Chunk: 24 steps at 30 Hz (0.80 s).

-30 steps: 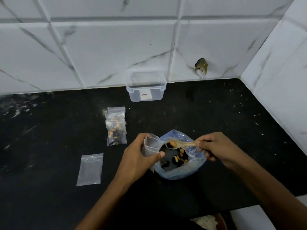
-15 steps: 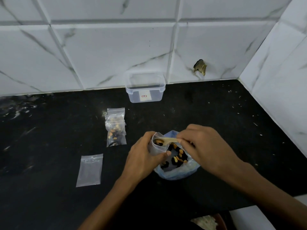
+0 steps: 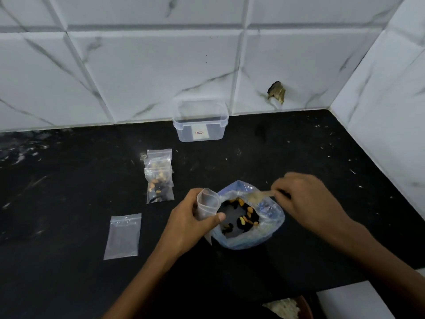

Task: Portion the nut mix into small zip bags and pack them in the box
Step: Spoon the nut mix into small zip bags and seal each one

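My left hand [image 3: 188, 222] grips a small clear zip bag [image 3: 207, 203] upright with its mouth held open. Right beside it sits a bluish plastic bag of nut mix [image 3: 248, 222], holding yellow nuts and dark pieces. My right hand [image 3: 308, 201] holds a small spoon [image 3: 257, 195] over the far rim of that bag, its bowl blurred. Filled small zip bags [image 3: 159, 178] lie stacked to the left. One flat unfilled zip bag [image 3: 123, 236] lies nearer me. A clear plastic box [image 3: 200, 122] stands open by the wall.
The black countertop [image 3: 69, 180] runs to white marble-patterned tile walls at the back and right. A broken hole in the tile [image 3: 277, 92] shows at the back right. A dish with pale contents [image 3: 287, 309] peeks in below the counter's front edge.
My right hand drew the spoon back from the small bag's mouth to the right, over the nut mix bag. My left hand kept the small bag in place.
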### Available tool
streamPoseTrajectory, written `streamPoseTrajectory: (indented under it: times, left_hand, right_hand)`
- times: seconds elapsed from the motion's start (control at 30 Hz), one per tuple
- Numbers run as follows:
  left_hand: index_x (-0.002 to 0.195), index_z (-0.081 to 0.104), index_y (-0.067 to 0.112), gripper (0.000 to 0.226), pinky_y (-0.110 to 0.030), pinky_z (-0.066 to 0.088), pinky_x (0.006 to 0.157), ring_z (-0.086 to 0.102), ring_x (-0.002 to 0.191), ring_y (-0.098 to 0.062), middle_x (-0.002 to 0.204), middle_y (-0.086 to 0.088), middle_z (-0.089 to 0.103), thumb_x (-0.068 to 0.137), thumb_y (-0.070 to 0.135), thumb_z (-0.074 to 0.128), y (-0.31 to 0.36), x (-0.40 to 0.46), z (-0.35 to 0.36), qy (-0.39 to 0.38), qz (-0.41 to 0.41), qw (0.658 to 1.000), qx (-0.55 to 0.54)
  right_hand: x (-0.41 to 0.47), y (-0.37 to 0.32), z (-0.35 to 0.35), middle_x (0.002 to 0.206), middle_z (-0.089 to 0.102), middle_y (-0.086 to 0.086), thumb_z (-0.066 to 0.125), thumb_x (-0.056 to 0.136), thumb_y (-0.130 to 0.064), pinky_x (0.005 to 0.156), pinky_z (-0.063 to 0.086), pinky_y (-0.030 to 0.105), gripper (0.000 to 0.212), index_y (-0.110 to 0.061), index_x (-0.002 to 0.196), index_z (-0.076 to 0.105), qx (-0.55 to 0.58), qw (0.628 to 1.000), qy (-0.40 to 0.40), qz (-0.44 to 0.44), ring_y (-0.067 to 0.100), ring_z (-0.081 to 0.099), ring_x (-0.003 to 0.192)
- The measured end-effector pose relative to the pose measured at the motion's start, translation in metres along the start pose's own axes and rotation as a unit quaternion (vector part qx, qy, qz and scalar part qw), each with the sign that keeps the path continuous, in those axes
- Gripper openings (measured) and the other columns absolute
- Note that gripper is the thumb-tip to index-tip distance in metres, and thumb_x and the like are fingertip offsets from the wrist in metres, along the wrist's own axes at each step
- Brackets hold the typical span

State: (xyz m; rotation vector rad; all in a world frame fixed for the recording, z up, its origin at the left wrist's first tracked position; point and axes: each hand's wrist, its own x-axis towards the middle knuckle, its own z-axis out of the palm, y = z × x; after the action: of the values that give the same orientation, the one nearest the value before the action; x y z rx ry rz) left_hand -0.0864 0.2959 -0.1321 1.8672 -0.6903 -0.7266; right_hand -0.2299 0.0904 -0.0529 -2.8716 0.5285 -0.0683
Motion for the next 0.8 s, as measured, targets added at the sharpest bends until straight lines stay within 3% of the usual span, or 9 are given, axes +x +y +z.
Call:
streamPoseTrajectory:
  times: [0.17, 0.3, 0.4, 0.47, 0.57, 0.67, 0.73, 0.8]
  left_hand:
    - [0.114, 0.058, 0.04, 0.047, -0.015, 0.051, 0.078, 0.062, 0.101, 0.005, 0.108, 0.019, 0.066, 0.075, 0.034, 0.083, -0.01, -0.004, -0.003, -0.04, 0.003, 0.999, -0.001]
    - [0.113, 0.055, 0.048, 0.051, -0.022, 0.053, 0.087, 0.06, 0.107, 0.003, 0.12, 0.015, 0.058, 0.07, 0.044, 0.084, -0.016, -0.004, 0.0, -0.049, 0.011, 0.999, 0.01]
    - [0.113, 0.057, 0.045, 0.05, -0.021, 0.053, 0.086, 0.06, 0.106, 0.004, 0.119, 0.014, 0.058, 0.071, 0.043, 0.084, -0.016, -0.002, 0.001, -0.058, 0.008, 0.998, 0.011]
    - [0.117, 0.058, 0.041, 0.052, -0.018, 0.052, 0.085, 0.06, 0.107, 0.005, 0.12, 0.014, 0.059, 0.072, 0.04, 0.084, -0.017, -0.002, 0.001, -0.068, 0.006, 0.998, 0.01]
    - [0.122, 0.057, 0.038, 0.057, -0.014, 0.051, 0.084, 0.059, 0.109, 0.006, 0.123, 0.016, 0.057, 0.072, 0.041, 0.084, -0.02, -0.001, 0.002, -0.077, 0.003, 0.997, 0.007]
    - [0.121, 0.056, 0.041, 0.057, -0.016, 0.051, 0.087, 0.058, 0.111, 0.005, 0.125, 0.017, 0.055, 0.071, 0.042, 0.084, -0.021, -0.001, 0.004, -0.078, 0.001, 0.997, 0.009]
    - [0.118, 0.054, 0.047, 0.056, -0.022, 0.053, 0.091, 0.058, 0.113, 0.002, 0.127, 0.016, 0.054, 0.071, 0.044, 0.084, -0.021, -0.002, 0.004, -0.074, 0.002, 0.997, 0.01]
    - [0.115, 0.052, 0.05, 0.057, -0.026, 0.053, 0.093, 0.058, 0.114, -0.001, 0.128, 0.015, 0.054, 0.068, 0.047, 0.084, -0.021, -0.002, 0.003, -0.073, -0.001, 0.997, 0.01]
  right_hand:
    - [-0.005, -0.007, 0.034, 0.109, 0.05, -0.003, 0.049, 0.098, -0.028, 0.079, 0.049, 0.023, 0.023, -0.021, 0.119, 0.054, -0.113, 0.984, -0.14, -0.02, 0.009, 0.057, 0.088]
    - [0.002, -0.013, 0.052, 0.126, 0.05, 0.004, 0.054, 0.095, -0.024, 0.091, 0.049, 0.032, 0.03, -0.016, 0.125, 0.052, -0.118, 0.97, -0.21, -0.029, 0.018, 0.059, 0.105]
    - [0.003, -0.01, 0.062, 0.106, 0.06, 0.006, 0.049, 0.096, -0.019, 0.085, 0.051, 0.035, 0.017, -0.012, 0.106, 0.062, -0.051, 0.987, -0.149, 0.033, 0.023, 0.062, 0.098]
    - [0.003, -0.003, 0.065, 0.091, 0.061, 0.003, 0.046, 0.097, -0.019, 0.079, 0.051, 0.03, 0.02, -0.015, 0.093, 0.065, -0.025, 0.992, -0.102, 0.064, 0.016, 0.061, 0.085]
    - [0.005, 0.003, 0.067, 0.084, 0.057, -0.003, 0.046, 0.097, -0.021, 0.076, 0.048, 0.024, 0.021, -0.019, 0.088, 0.065, 0.018, 0.991, -0.1, 0.082, 0.009, 0.056, 0.077]
    - [0.004, 0.005, 0.07, 0.074, 0.051, -0.005, 0.05, 0.095, -0.017, 0.067, 0.038, 0.019, 0.022, -0.02, 0.076, 0.06, 0.027, 0.991, -0.087, 0.094, 0.007, 0.049, 0.069]
    - [0.003, 0.005, 0.071, 0.064, 0.047, -0.01, 0.053, 0.093, -0.014, 0.059, 0.03, 0.014, 0.035, -0.024, 0.06, 0.05, 0.065, 0.989, -0.075, 0.109, 0.002, 0.044, 0.059]
    - [0.0, 0.005, 0.07, 0.067, 0.049, -0.011, 0.052, 0.093, -0.015, 0.059, 0.032, 0.013, 0.039, -0.03, 0.058, 0.043, 0.085, 0.986, -0.088, 0.111, 0.0, 0.044, 0.059]
